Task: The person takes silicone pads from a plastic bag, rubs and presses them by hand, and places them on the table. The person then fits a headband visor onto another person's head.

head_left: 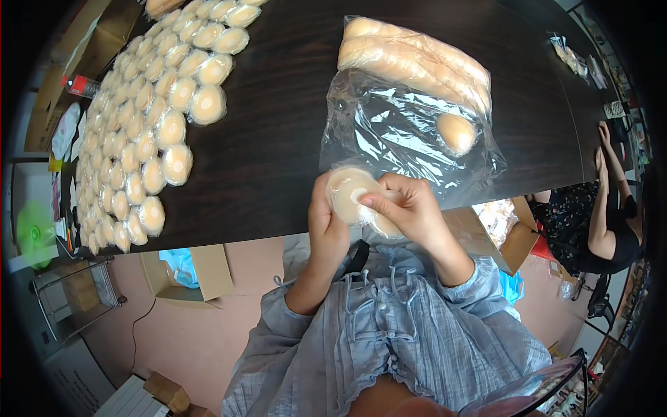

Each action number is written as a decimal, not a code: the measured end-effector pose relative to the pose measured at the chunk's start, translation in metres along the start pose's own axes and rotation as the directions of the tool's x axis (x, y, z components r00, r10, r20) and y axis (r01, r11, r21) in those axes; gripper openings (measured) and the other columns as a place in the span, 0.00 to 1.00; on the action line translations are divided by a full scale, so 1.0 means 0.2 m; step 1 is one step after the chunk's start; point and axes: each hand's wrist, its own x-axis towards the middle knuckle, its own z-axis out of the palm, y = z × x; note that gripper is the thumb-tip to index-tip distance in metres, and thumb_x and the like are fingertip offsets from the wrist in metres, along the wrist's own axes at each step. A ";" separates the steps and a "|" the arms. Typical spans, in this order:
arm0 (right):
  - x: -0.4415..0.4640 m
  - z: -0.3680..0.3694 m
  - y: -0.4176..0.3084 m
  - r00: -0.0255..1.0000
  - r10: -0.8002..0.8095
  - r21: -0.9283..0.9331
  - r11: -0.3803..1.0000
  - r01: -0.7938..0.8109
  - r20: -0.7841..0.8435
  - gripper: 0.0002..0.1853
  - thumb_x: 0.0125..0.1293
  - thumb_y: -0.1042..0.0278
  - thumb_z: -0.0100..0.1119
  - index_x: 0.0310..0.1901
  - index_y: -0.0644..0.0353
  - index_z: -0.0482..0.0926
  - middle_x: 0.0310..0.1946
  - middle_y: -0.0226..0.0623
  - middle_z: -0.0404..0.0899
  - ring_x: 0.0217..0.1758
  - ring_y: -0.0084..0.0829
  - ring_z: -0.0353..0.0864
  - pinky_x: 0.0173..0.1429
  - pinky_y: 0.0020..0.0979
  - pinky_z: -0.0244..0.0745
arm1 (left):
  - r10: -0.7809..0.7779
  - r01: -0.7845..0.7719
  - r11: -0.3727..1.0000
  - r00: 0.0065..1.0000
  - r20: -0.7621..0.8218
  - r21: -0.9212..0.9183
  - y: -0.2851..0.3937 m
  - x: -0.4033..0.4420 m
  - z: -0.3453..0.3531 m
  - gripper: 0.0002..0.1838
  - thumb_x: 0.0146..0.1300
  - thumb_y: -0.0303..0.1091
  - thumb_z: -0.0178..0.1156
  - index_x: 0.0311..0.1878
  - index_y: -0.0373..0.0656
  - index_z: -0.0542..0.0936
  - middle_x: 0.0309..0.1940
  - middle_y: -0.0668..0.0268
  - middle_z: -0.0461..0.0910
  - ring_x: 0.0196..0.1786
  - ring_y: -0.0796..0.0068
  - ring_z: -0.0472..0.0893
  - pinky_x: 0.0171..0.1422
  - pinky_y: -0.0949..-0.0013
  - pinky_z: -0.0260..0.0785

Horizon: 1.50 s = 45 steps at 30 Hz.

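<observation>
At the table's near edge, my left hand curls round one side of a round, beige, shiny domed pad that looks like a silicone nipple cover. My right hand is closed, its thumb pressed on the pad's right edge. A second beige piece shows under the right fingers, partly hidden. Just beyond my hands lies a clear plastic bag. Stacked rows of beige domed pads fill its far end. One loose beige pad rests at the bag's right side.
Many film-wrapped beige pads cover the left of the dark table. Below the table stand a cardboard box at left and an open box at right. Another person's arms are at the far right.
</observation>
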 end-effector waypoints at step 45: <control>0.03 0.10 0.12 1.000 0.001 0.280 0.960 -0.007 0.021 0.12 0.65 0.69 0.51 0.26 0.65 0.79 0.15 0.27 0.71 0.15 0.14 0.56 0.18 0.18 0.53 | -0.081 0.049 0.969 0.989 0.124 0.242 0.17 0.01 -0.13 0.21 0.64 0.29 0.49 0.59 0.35 0.62 0.52 0.53 0.70 0.47 0.67 0.74 0.50 0.72 0.68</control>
